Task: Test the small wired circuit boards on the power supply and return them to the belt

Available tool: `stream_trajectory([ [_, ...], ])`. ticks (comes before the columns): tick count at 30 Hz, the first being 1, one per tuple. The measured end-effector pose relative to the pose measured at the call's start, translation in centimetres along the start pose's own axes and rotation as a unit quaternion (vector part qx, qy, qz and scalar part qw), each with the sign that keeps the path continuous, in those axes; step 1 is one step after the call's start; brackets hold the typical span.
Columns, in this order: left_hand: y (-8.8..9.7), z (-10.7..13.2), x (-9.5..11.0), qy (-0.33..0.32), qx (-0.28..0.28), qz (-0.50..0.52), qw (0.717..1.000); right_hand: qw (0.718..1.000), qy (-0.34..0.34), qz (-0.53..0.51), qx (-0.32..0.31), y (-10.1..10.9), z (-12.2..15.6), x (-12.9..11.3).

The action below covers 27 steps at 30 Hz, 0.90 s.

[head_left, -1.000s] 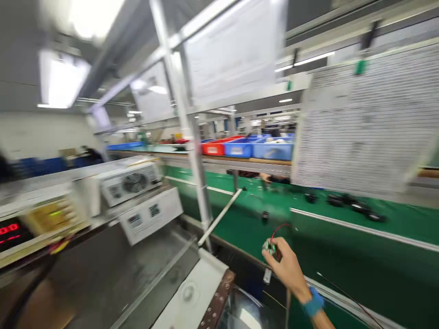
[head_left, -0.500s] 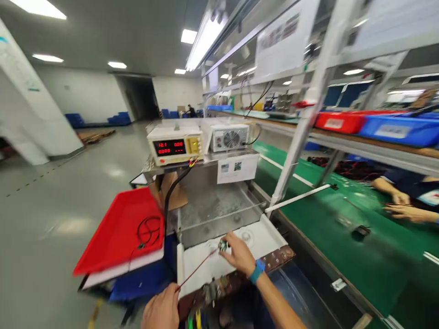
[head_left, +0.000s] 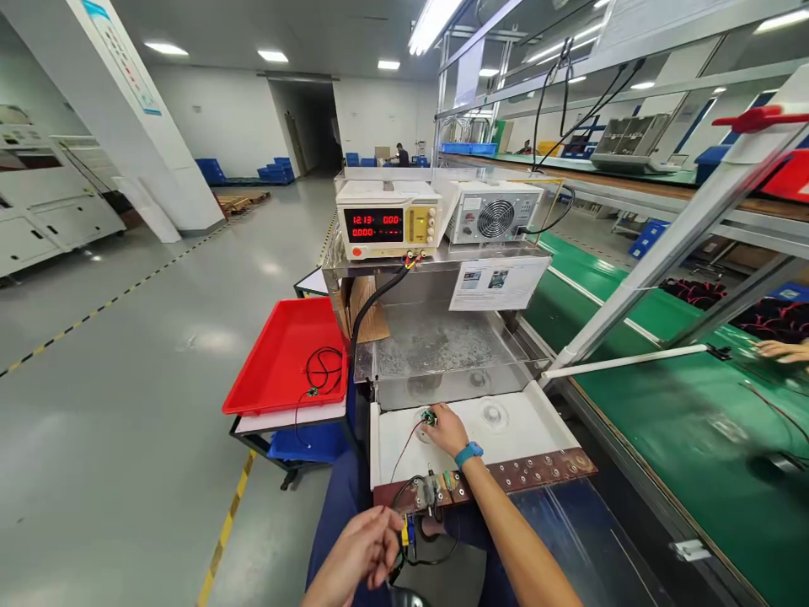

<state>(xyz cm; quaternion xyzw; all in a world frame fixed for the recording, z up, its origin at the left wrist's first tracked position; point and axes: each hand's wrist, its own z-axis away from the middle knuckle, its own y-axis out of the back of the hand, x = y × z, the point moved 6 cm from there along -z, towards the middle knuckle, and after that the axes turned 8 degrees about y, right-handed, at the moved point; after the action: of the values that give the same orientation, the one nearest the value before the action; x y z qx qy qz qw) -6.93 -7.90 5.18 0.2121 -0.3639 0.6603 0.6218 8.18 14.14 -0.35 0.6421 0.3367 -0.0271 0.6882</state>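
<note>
Landmark: the white plate [head_left: 537,430] lay on the bench straight ahead of the person.
Edges: a low rim stood up along the plate's left and right sides. A brown terminal strip [head_left: 531,470] ran along its near edge, and a clear-walled trough [head_left: 442,346] closed off its far edge.
Open room: the plate's right half was bare around a round socket [head_left: 494,413]. A red tray [head_left: 278,354] sat left of the plate, and a green conveyor [head_left: 663,405] ran past on its right.
Right hand: the right hand [head_left: 447,428] rested on the plate's left half, fingers pointing to the far edge.
Right grip: narrow, with the fingertips pinched on a small green board [head_left: 430,416] low over the plate. Contact with the plate could not be told.
Red wire: the red wire [head_left: 404,443] trailed from the board toward the plate's near-left corner.
Left hand: the left hand [head_left: 357,556] was below the plate's near edge.
Left grip: curled loosely at the yellow and black leads [head_left: 404,539]. Whether it clamped them could not be told.
</note>
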Motion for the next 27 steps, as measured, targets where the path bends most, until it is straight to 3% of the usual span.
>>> stream_trajectory([
  [5, -5.2, 0.5, 1.4, 0.029, -0.127, 0.114, 0.985, 0.998, -0.023, 0.018, -0.06, -0.8, 0.2, 0.9],
  [9, -7.2, -0.3, 2.2, 0.034, -0.175, 0.102, 0.979, 0.996, -0.045, 0.055, -0.06, -0.7, 0.2, 0.9],
  [17, -7.7, -2.3, 4.3, 0.021, -0.146, 0.108, 0.983, 0.994, -0.039, 0.069, -0.07, -0.6, 0.4, 0.7],
  [27, -7.1, -3.5, 4.2, 0.016, -0.086, 0.07, 0.994, 0.991, -0.051, 0.084, -0.089, -0.8, 0.1, 0.7],
])
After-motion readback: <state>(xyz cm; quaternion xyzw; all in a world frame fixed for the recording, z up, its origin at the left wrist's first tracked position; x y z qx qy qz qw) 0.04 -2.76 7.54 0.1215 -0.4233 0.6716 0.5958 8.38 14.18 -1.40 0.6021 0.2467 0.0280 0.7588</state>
